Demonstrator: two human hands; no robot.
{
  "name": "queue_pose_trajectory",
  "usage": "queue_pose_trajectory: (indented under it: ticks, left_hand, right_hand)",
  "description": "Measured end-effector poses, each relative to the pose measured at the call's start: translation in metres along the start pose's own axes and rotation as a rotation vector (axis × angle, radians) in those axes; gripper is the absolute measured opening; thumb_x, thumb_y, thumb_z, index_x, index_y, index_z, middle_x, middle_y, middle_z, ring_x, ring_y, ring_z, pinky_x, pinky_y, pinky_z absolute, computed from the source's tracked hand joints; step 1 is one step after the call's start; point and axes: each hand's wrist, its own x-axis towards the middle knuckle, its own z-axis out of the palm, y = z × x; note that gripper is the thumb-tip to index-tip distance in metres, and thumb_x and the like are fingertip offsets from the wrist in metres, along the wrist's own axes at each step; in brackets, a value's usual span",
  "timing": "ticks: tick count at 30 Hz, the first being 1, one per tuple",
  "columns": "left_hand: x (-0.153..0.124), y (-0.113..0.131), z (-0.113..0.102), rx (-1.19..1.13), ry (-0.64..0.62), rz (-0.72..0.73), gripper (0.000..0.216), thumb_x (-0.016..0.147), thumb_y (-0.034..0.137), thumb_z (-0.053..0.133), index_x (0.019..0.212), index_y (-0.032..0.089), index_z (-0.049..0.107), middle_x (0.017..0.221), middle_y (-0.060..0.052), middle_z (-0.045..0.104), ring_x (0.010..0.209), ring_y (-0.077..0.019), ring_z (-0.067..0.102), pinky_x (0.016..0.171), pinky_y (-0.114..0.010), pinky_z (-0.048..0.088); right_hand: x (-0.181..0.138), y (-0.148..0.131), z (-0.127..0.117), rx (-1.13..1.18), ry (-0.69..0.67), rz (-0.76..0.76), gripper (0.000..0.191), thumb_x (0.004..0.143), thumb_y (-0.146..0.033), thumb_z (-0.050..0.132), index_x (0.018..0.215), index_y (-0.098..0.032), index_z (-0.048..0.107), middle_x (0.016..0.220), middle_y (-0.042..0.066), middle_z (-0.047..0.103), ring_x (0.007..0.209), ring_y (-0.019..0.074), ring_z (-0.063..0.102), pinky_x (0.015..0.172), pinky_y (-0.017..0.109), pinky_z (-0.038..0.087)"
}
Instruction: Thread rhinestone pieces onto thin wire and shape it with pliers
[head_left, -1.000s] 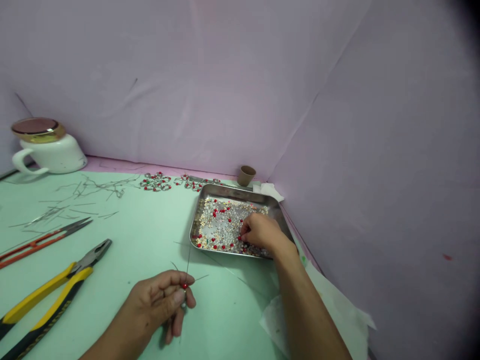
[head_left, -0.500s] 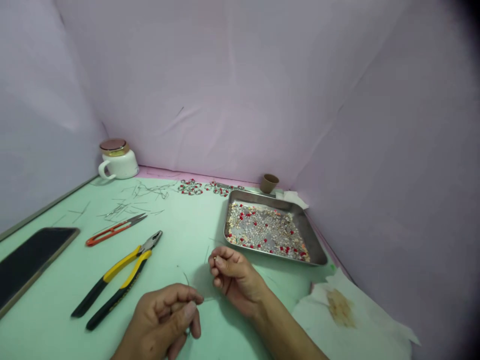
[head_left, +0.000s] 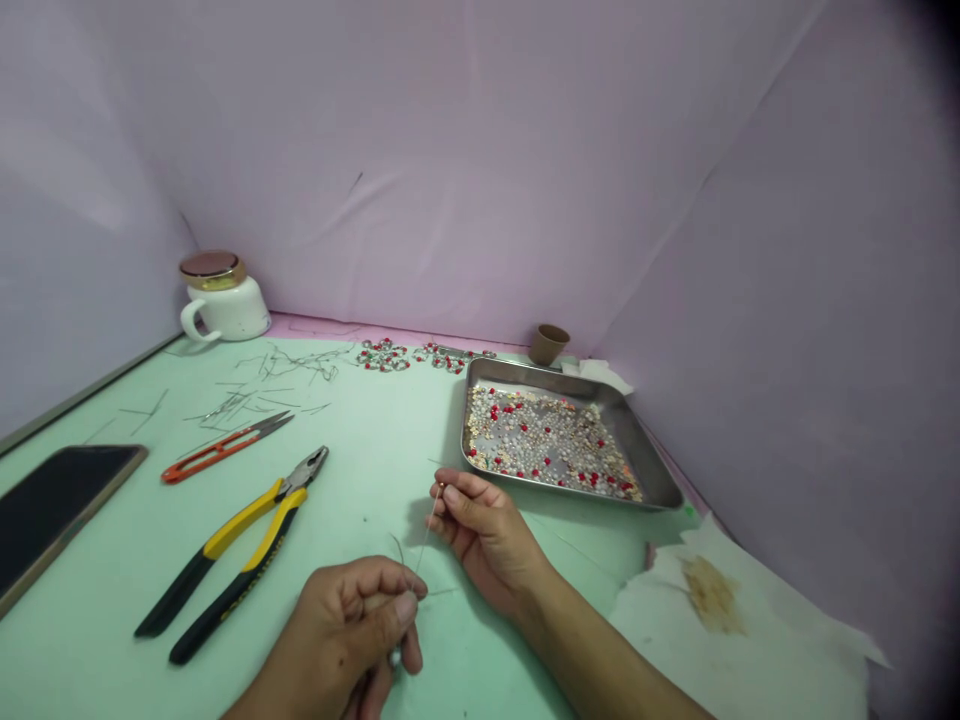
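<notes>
Near the bottom centre my left hand (head_left: 356, 630) pinches thin wire (head_left: 426, 540), its ends sticking out past the fingertips. A small pale bead (head_left: 395, 657) shows under those fingers. My right hand (head_left: 480, 535) is closed in a pinch on a tiny gold-coloured bead (head_left: 441, 488) at the wire's upper end. Just beyond it stands a metal tray (head_left: 667, 490) with loose red, white and gold beads (head_left: 544, 440) spread over its floor.
Pliers (head_left: 247, 550), orange thread snips (head_left: 225, 450) and a phone (head_left: 56, 510) lie on the left. Wire pieces (head_left: 240, 400) are scattered behind them. At the back are a lidded mug (head_left: 229, 305), beaded wire pieces (head_left: 382, 355) and a brown cup (head_left: 549, 343). Stained paper (head_left: 795, 640) lies right.
The wire now runs up from my left fingertips to the bead in my right fingers. My left hand has shifted a little right in view; the whole view has moved slightly.
</notes>
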Motion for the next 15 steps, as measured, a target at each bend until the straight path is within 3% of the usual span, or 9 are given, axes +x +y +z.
queue_pose_trajectory:
  ticks: [15]
  left_hand:
    - [0.0005, 0.0022, 0.0001, 0.008, -0.005, -0.034, 0.039, 0.066, 0.051, 0.057, 0.080, 0.014, 0.052, 0.057, 0.000, 0.060, 0.025, -0.0011, 0.035, 0.024, -0.012, 0.021]
  right_hand:
    - [-0.0010, 0.0034, 0.0004, -0.031, 0.029, -0.051, 0.026, 0.051, -0.019, 0.077, 0.074, -0.012, 0.066, 0.068, 0.004, 0.064, 0.057, 0.0091, 0.056, 0.066, 0.026, 0.047]
